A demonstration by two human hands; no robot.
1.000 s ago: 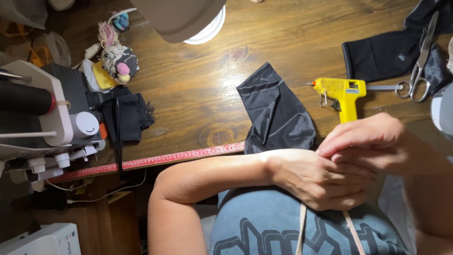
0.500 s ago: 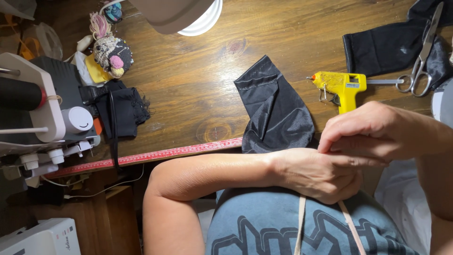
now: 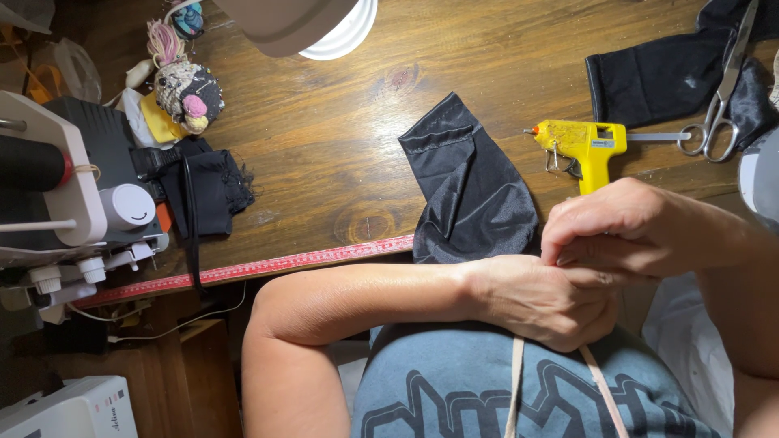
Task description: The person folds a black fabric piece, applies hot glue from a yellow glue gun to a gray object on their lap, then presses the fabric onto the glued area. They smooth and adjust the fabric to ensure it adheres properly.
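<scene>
Basically both hands sit together at the near edge of the table, over the person's lap. Left hand (image 3: 540, 298) is curled shut, palm down, gripping a pale cord (image 3: 514, 381) whose two strands hang down from under it across the blue shirt (image 3: 487, 389). Right hand (image 3: 629, 227) is on top of and touching the left, fingertips (image 3: 560, 255) pinched together at the left hand's knuckles; what sits between them is hidden, can't tell if it's the cord end or the cloth.

Black cloth (image 3: 471, 195) lies just beyond the hands on the table, its near end tucked under them. Long axis runs from the hands away and a bit left, toward the table's middle; folded hem at the far end. Both hands are at its near end, and the left covers more of it.

Around: yellow glue gun (image 3: 580, 142) just right of the cloth, directly beyond the right hand, nozzle pointing left. Scissors (image 3: 718, 105) further right, near the far right corner, lying on more black fabric (image 3: 649, 77). Red tape measure (image 3: 251, 268) runs along the near edge, left of the cloth. Sewing machine (image 3: 57, 186) at the left edge, with a pin cushion doll (image 3: 187, 93) and a dark fabric scrap (image 3: 207, 191) beside it. Lamp (image 3: 316, 24) at the far edge. Nothing sits between the hands and the cloth; the glue gun is the closest obstacle.
</scene>
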